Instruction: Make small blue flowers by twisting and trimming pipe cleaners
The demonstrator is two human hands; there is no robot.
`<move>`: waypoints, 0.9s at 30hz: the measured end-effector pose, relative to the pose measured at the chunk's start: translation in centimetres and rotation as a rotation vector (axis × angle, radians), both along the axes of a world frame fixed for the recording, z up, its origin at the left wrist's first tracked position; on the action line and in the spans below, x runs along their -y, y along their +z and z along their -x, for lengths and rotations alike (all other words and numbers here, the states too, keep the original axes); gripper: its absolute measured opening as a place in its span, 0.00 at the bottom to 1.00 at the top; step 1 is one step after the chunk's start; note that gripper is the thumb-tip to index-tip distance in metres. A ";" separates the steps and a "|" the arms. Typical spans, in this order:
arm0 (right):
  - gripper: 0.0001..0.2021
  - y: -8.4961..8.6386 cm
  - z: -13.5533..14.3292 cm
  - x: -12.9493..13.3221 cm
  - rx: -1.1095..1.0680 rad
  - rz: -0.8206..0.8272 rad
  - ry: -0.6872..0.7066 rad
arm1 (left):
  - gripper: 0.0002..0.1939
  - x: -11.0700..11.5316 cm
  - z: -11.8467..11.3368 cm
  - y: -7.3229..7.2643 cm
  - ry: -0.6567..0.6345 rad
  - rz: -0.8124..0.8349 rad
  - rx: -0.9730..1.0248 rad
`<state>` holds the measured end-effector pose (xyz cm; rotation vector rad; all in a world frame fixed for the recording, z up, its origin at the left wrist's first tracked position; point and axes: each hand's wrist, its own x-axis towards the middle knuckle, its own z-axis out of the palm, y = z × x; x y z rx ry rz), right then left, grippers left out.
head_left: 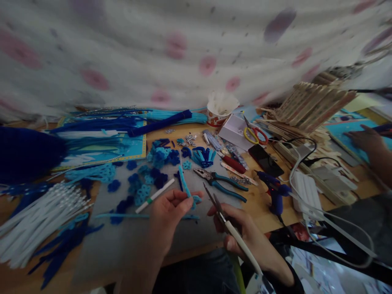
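While pinching a light blue stem (184, 181) between thumb and fingertips of the left grip (170, 210), also clasps a pointed tool (240, 241) in the right grip (243, 226). Has the stem rising above the left grip, with a small curl at its lower end beside the fingertips. Has the tool's two dark tips slightly parted, aimed away from the body, near the curl but apart from it.

Below the left grip, has a grey mat (104, 245) spread on the table (259, 208), with a light blue strip (122, 215) running crosswise behind the hand. Just left of the left grip, shows a white stick (156, 196) with a green band and, beyond it, flowers (142, 194) in light and dark blue. Farther left, shows a bundle of white strands (39, 224).

Just ahead of the right grip, has pliers (211, 176) lying with blue handles. Right of that grip, has a glue gun (275, 192), with a phone (266, 160) farther ahead. Well ahead of both grips, shows a cup (217, 119) beside a box (234, 130). Far right of the right grip, shows another person's hand (364, 141) on a blue sheet (339, 134).
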<state>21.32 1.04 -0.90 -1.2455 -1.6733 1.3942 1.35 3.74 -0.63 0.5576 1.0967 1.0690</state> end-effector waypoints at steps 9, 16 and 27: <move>0.36 1.3 0.5 -0.3 0.332 -0.176 0.026 | 0.12 -0.1 -0.1 0.6 0.057 -0.003 0.007; 0.28 1.0 0.5 -0.2 0.488 -0.364 0.010 | 0.07 0.1 0.1 -0.1 -0.021 -0.052 0.034; 0.22 0.4 0.1 0.2 0.551 -0.591 -0.026 | 0.09 -0.3 -0.5 0.3 0.006 -0.014 0.012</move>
